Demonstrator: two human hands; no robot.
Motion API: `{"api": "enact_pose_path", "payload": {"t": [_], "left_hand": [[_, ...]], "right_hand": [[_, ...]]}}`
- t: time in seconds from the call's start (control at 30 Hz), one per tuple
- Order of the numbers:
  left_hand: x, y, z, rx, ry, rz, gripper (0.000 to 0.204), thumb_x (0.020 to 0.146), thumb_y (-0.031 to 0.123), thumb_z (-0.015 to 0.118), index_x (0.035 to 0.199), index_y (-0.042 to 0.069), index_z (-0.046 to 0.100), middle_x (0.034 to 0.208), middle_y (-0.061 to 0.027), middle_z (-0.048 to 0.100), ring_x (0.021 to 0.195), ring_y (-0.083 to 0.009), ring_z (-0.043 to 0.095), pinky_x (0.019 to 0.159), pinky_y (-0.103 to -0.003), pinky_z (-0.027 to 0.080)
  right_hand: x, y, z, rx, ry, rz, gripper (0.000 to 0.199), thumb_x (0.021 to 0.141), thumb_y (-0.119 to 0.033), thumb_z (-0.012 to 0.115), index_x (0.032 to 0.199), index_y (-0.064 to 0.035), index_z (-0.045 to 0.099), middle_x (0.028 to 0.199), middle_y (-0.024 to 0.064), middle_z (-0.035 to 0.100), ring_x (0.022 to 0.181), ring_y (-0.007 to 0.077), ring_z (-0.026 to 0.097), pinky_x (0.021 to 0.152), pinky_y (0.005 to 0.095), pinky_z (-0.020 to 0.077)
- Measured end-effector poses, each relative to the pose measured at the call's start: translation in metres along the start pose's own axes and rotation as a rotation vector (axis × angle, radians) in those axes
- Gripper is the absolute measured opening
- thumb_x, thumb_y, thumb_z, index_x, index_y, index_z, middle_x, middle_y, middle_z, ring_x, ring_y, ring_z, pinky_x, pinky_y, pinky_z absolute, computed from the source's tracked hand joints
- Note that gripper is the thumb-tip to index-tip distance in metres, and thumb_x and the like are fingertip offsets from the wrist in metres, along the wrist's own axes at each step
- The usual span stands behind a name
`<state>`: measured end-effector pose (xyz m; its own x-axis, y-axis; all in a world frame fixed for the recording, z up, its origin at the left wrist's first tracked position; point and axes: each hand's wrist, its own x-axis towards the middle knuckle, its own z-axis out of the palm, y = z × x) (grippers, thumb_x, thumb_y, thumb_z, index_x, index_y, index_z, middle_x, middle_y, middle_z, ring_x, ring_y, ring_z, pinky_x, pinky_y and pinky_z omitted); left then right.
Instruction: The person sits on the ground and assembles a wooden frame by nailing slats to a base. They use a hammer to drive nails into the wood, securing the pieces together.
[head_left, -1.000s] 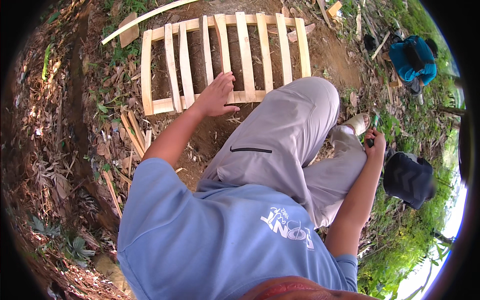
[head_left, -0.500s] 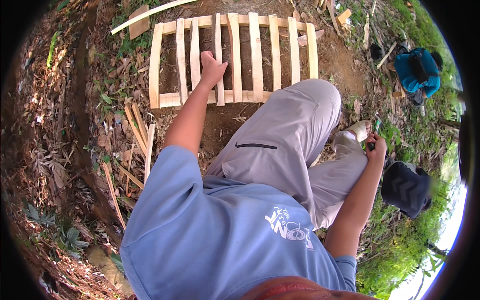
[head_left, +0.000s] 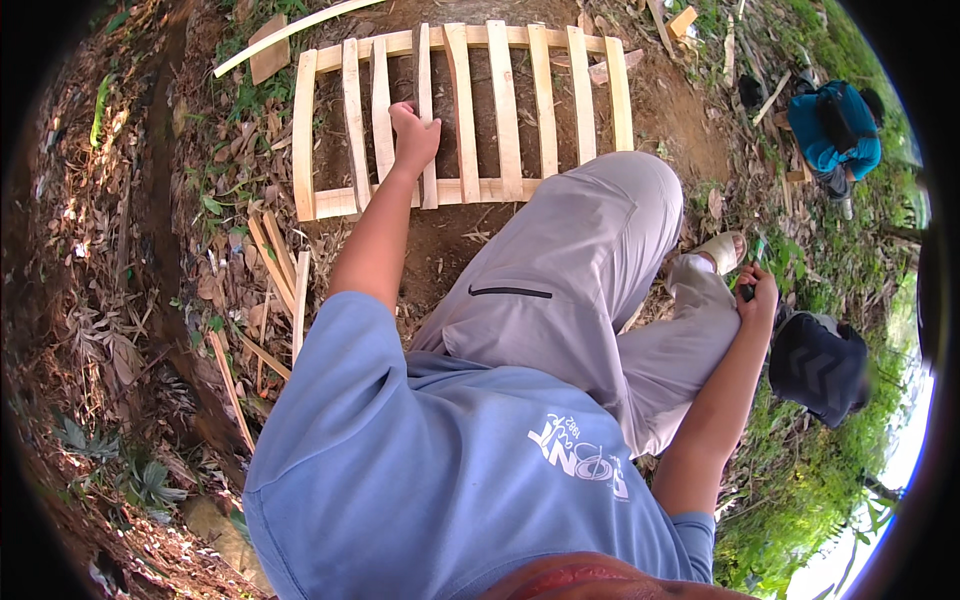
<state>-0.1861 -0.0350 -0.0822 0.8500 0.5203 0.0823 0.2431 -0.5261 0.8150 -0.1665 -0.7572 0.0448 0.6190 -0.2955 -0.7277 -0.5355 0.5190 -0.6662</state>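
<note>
A slatted frame of pale wood (head_left: 513,190) lies on the ground ahead of me, with several slats laid across two long rails. My left hand (head_left: 415,138) is closed on one wooden slat (head_left: 424,85) left of the frame's middle, its thumb on the slat's right side. Out to the right, beside my bent leg, my right hand (head_left: 758,290) grips a tool with a green and black handle (head_left: 748,292). The tool's far end is too small to make out.
Loose wooden strips (head_left: 275,262) lie on the leaf litter left of me. A curved pale strip (head_left: 290,35) lies beyond the frame's far left corner. A person in a teal shirt (head_left: 832,130) crouches at far right. Nearer, a dark bag-like item (head_left: 820,368) sits on the grass.
The frame and my left hand appear slightly farther left in the view. My right hand still has the tool, its green part now showing more plainly.
</note>
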Motion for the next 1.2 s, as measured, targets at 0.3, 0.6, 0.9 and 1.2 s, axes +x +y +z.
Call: {"api": "enact_pose_path", "payload": {"t": [0.3,0.6,0.9,1.2], "left_hand": [[-0.002,-0.003,0.001,0.048,-0.002,-0.005,0.057,0.090,0.007,0.078,0.127,-0.005,0.036,0.127,-0.0244,0.043,0.123,-0.0385,0.047,0.108,-0.047,0.042],[-0.002,0.005,0.003,0.067,0.017,-0.068,0.056,0.092,0.007,0.078,0.128,-0.006,0.038,0.127,-0.0211,0.043,0.124,-0.0349,0.049,0.110,-0.044,0.041],[-0.001,0.005,0.003,0.027,0.032,-0.022,0.056,0.092,0.012,0.080,0.126,-0.006,0.039,0.124,-0.0218,0.044,0.119,-0.0361,0.049,0.106,-0.044,0.043],[-0.009,0.026,-0.098,0.326,0.074,0.256,0.055,0.100,0.019,0.073,0.134,-0.010,0.041,0.131,-0.0254,0.050,0.118,-0.0403,0.054,0.106,-0.046,0.045]], "right_hand": [[0.000,0.001,0.004,0.026,-0.003,0.009,0.010,0.113,-0.010,0.047,0.111,-0.0032,0.053,0.083,0.0043,0.056,0.056,0.0078,0.046,0.051,0.0235,0.0467],[-0.005,0.003,0.012,0.029,0.021,0.013,0.006,0.112,-0.009,0.047,0.111,-0.0049,0.051,0.083,0.0042,0.055,0.056,0.0079,0.045,0.051,0.0236,0.0455],[0.003,-0.001,0.008,0.017,-0.005,0.015,0.005,0.111,-0.007,0.050,0.108,-0.0033,0.051,0.085,0.0046,0.055,0.057,0.0084,0.044,0.052,0.0246,0.0445],[0.000,0.002,0.027,-0.047,0.034,0.031,0.012,0.113,-0.012,0.047,0.103,-0.0055,0.050,0.080,0.0018,0.054,0.055,0.0079,0.044,0.050,0.0237,0.0453]]}}
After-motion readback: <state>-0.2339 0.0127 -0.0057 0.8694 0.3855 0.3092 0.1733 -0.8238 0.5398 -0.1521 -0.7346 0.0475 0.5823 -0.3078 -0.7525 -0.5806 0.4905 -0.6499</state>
